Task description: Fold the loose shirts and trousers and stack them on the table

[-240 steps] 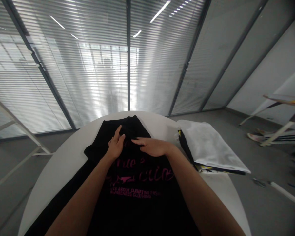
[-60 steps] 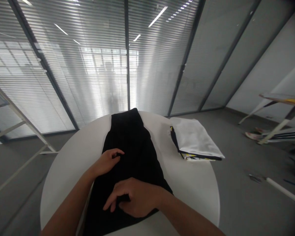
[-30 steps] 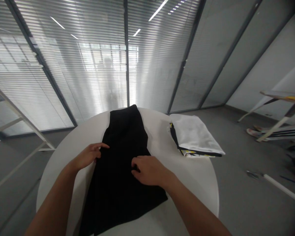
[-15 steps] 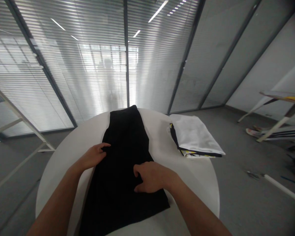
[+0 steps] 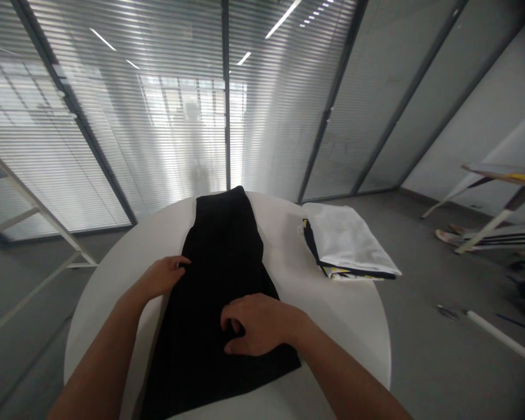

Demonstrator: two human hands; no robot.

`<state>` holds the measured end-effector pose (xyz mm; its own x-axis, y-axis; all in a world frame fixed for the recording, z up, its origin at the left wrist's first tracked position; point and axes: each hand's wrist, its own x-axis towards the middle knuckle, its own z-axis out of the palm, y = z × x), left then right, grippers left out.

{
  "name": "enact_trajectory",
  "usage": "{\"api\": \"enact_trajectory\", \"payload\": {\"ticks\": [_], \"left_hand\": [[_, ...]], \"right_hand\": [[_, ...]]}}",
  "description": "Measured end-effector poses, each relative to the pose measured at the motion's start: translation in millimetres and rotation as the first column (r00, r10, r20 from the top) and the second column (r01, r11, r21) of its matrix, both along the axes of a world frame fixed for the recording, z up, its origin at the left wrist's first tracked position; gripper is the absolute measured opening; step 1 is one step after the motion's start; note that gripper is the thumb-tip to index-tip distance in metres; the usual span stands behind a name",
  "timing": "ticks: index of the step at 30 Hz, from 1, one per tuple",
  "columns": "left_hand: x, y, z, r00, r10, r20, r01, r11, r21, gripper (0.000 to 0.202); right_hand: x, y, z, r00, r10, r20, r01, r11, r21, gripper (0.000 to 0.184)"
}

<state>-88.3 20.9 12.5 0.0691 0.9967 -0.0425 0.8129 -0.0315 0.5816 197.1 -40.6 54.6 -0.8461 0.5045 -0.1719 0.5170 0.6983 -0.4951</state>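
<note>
A black garment (image 5: 223, 251), which looks like folded trousers, lies lengthwise over the white round table (image 5: 126, 256). Its narrow end is at the far rim and its wider end is near me. At the garment's left edge is my left hand (image 5: 163, 277), its fingertips touching the cloth and a small gap between finger and thumb. My right hand (image 5: 262, 324) is over the right half of the cloth, fingers bent and thumb apart, with no cloth visibly gripped. Whether its fingertips press on the fabric I cannot tell.
A folded stack of white, black and yellow cloth (image 5: 350, 242) sits at the table's right side, one corner over the rim. A white metal frame (image 5: 48, 219) stands at left. Glass panels with blinds (image 5: 175, 140) rise behind the table. Another table (image 5: 503, 175) is at far right.
My right hand has slid left and slightly toward me over the black garment. My left hand has shifted slightly left. The garment's right edge has changed shape a little.
</note>
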Motion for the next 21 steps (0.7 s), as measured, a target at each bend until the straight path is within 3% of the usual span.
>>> {"api": "enact_trajectory", "payload": {"ticks": [5, 10, 16, 19, 21], "left_hand": [[2.4, -0.7, 0.6, 0.997, 0.008, -0.078, -0.005, 0.999, 0.035, 0.047], [5.1, -1.1, 1.1, 0.981, 0.084, -0.177, -0.081, 0.996, 0.021, 0.052], [14.9, -5.5, -0.4, 0.999, -0.031, -0.034, 0.026, 0.989, -0.148, 0.066], [24.7, -8.3, 1.6, 0.994, -0.104, 0.012, 0.105, 0.986, -0.131, 0.062], [27.7, -8.7, 2.0, 0.994, -0.112, 0.017, 0.113, 0.989, -0.099, 0.060]], "right_hand": [[4.4, 1.6, -2.5, 0.998, 0.012, 0.059, -0.004, 0.990, -0.143, 0.042], [3.6, 0.9, -9.4, 0.990, 0.112, 0.083, -0.102, 0.987, -0.123, 0.027], [10.4, 4.6, -6.8, 0.954, 0.205, 0.220, -0.157, 0.963, -0.217, 0.017], [12.7, 4.6, -0.9, 0.935, 0.221, 0.278, -0.152, 0.956, -0.251, 0.015], [11.3, 2.5, 3.4, 0.960, 0.161, 0.231, -0.109, 0.969, -0.222, 0.020]]}}
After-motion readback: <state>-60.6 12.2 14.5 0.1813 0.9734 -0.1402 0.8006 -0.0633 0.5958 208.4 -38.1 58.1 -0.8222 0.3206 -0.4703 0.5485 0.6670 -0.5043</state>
